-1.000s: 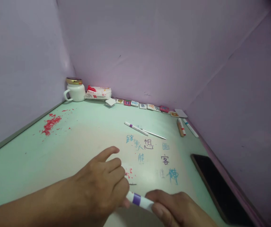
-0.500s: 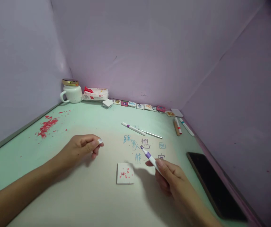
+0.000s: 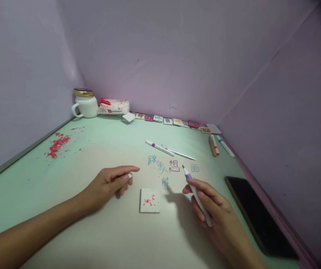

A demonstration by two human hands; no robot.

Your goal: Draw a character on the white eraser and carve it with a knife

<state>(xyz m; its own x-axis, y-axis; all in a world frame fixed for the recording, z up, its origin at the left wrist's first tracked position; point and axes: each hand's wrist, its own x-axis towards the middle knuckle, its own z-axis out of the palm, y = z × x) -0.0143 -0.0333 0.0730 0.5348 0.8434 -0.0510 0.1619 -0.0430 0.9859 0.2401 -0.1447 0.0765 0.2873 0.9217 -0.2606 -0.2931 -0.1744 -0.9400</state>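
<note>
My left hand [image 3: 115, 183] is over the table left of the written characters, index finger stretched to the right. Its thumb and curled fingers pinch a small white piece [image 3: 130, 175], perhaps a pen cap; most of it is hidden. My right hand [image 3: 210, 205] grips an uncapped white marker [image 3: 196, 192] with a purple band, its dark tip pointing up and left near the purple character [image 3: 174, 166] on the tabletop. Between the hands lies a square white tile [image 3: 150, 201] with red specks. Blue characters [image 3: 161, 166] are written around the purple one.
Behind the writing lie another purple-banded marker [image 3: 159, 148] and a thin silver tool [image 3: 181, 154]. A phone [image 3: 261, 216] is at the right edge. Red scraps [image 3: 58, 146] lie left. Lettered tiles [image 3: 167, 121], a tissue pack [image 3: 114, 107] and a lidded mug [image 3: 86, 106] line the back wall.
My left hand has moved right and its index finger has stretched out. The marker in my right hand has moved right and tilted more upright. The view has shifted slightly.
</note>
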